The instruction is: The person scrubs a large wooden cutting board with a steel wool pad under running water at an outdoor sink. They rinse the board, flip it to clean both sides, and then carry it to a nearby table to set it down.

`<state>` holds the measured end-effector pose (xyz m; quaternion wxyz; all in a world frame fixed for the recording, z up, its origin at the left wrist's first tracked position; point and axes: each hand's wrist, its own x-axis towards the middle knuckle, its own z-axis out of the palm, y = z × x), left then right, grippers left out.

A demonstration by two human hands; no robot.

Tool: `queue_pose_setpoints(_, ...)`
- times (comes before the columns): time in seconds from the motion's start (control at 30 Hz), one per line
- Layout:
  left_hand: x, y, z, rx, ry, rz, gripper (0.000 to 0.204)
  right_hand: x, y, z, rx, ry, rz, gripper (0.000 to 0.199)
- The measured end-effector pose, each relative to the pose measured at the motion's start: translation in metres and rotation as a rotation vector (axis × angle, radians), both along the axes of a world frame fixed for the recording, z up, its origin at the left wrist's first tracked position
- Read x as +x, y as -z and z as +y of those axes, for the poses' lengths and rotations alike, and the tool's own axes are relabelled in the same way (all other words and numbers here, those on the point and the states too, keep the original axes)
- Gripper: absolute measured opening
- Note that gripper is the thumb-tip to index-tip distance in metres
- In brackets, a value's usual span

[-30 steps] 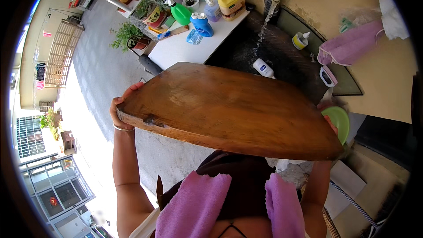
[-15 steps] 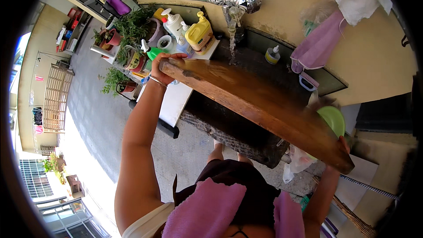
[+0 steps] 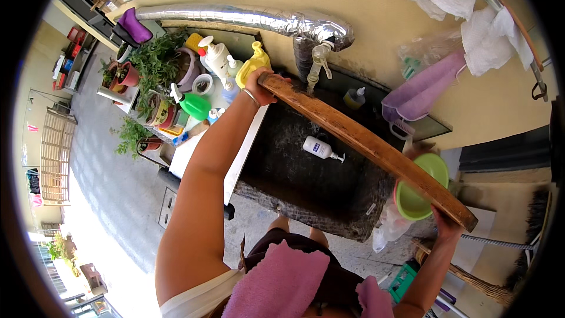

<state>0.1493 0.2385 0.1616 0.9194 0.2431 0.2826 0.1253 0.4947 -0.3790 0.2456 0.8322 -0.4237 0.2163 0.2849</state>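
Left grip holding board at far-left end, right grip holding near-right end. Board over sink; white bottle lying in sink, tap at far side.

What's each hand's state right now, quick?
Left hand: closed, gripping the wooden board at its upper-left end.
Right hand: closed, gripping the same board near its lower-right end.

- tan wall out past the left hand
- white tabletop just left of that hand
- grey floor further left, bright sunlight totally washing out one strip
- slatted wooden thing way off left too
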Motion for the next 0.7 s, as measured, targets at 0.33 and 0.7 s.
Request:
queue_pose_setpoints(0.33,0.016,-0.008,0.008,-0.116,-0.087,0.011,0.033,-0.013,-0.031,0.048,-0.132,0.086,0.050,0.065)
queue_pose_setpoints(0.7,0.022,0.000,0.006,-0.139,-0.182,0.035,0.033,-0.023,-0.042,0.039,-0.021,0.021,0.091,0.067)
